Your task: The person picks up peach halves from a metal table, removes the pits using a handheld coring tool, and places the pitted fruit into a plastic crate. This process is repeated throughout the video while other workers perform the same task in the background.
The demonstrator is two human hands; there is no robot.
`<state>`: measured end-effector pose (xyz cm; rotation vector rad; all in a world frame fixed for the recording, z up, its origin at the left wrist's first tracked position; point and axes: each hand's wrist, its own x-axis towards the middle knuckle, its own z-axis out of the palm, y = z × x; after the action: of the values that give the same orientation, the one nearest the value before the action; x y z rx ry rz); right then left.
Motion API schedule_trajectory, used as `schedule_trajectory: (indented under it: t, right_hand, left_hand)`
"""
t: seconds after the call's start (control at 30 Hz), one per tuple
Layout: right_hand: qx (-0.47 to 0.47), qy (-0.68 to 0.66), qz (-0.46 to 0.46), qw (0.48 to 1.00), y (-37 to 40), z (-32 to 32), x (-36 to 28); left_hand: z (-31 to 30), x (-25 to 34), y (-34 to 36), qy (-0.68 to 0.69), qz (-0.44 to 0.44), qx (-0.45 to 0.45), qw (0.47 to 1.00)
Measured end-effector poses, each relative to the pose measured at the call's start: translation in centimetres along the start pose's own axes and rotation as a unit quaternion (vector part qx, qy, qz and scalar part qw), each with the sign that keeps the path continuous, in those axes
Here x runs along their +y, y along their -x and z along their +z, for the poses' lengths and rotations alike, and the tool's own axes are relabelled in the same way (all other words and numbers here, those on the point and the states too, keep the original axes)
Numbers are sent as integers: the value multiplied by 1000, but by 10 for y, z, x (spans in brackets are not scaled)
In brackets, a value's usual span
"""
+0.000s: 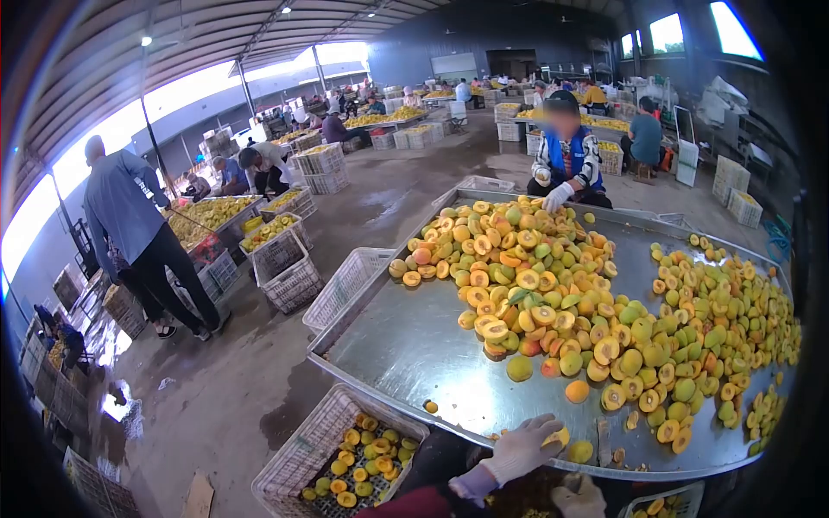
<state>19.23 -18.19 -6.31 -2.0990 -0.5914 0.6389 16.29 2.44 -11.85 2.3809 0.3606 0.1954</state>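
Observation:
My left hand [521, 449], in a pale work glove, reaches over the near rim of the metal table [401, 332]. Its thumb and fingers are closed around a yellow peach half [560, 438]. Just right of that lies a greenish peach [580, 451] on the metal. Lower down, below the table edge, my gloved right hand [579, 498] has its fingers curled in; whatever may be in them is hidden. A large heap of peaches [540, 285], many cut in half, spreads across the table and down its right side.
A plastic crate [298, 432] with peach halves stands at my left; another crate [669, 502] is at bottom right. Across the table sits a co-worker [566, 164] with a gloved hand at the heap. A standing person [142, 224] and stacked crates [285, 272] are on the left.

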Motion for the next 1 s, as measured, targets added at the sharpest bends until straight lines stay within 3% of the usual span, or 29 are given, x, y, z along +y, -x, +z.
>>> schedule_trajectory:
  t: [0.07,0.1,0.13,0.17,0.2,0.23,0.27,0.33,0.4,0.43,0.47,0.5,0.53,0.57,0.6,0.7,0.77,0.9,0.97,1.0]
  right_hand:
    - [23,0,12,1000,-24,-15,51]
    - [73,164,-89,980,-33,-25,70]
    - [159,137,-94,973,-48,-34,79]
    - [244,108,-102,958,-64,-43,86]
    - [236,104,-18,966,-66,-61,69]
    - [272,149,-5,951,-72,-74,65]
    - [295,248,6,923,-88,-86,107]
    - [273,350,108,890,-92,-104,118]
    - [392,451,-59,799,-88,-101,116]
    - [386,432,-76,812,-85,-94,111]
    - [380,409,-97,824,-85,-85,102]
    - [314,282,-73,904,-84,-80,78]
    - [308,282,-81,905,-91,-66,84]
    - [216,271,-21,938,-92,-63,64]
    - [144,281,-64,946,-94,-57,57]
    - [136,263,-22,955,-111,-22,69]
    - [200,309,-64,928,-126,-8,89]
    - [248,385,-19,889,-136,-12,113]
    - [147,406,89,897,-142,-21,115]
    - [124,398,90,904,-140,-27,115]
  left_hand:
    - [18,-10,-19,-72,40,15,996]
    - [26,-14,-27,-141,85,23,986]
    - [32,-20,-37,-180,87,-79,977]
    - [50,-42,-47,-138,103,-75,982]
    - [72,-62,-51,-90,121,-81,985]
    - [75,-67,-48,6,57,-56,997]
    - [66,-61,-43,108,-26,-41,993]
    - [54,-56,-36,119,-78,-27,989]
    - [59,-58,-34,179,-123,46,975]
    - [60,-62,-37,249,-143,41,957]
    - [53,-52,-41,195,-139,32,970]
    - [45,-40,-42,137,-133,26,981]
    - [45,-37,-41,137,-128,13,982]
    - [46,-33,-41,39,-71,13,997]
    - [46,-30,-40,-57,-12,15,998]
    - [44,-19,-40,-113,-32,-10,993]
    - [48,-27,-38,-125,-15,-16,992]
    - [49,-29,-42,-120,15,-37,992]
    - [47,-26,-43,-59,-34,-67,995]
    - [50,-32,-40,-54,-1,-46,997]
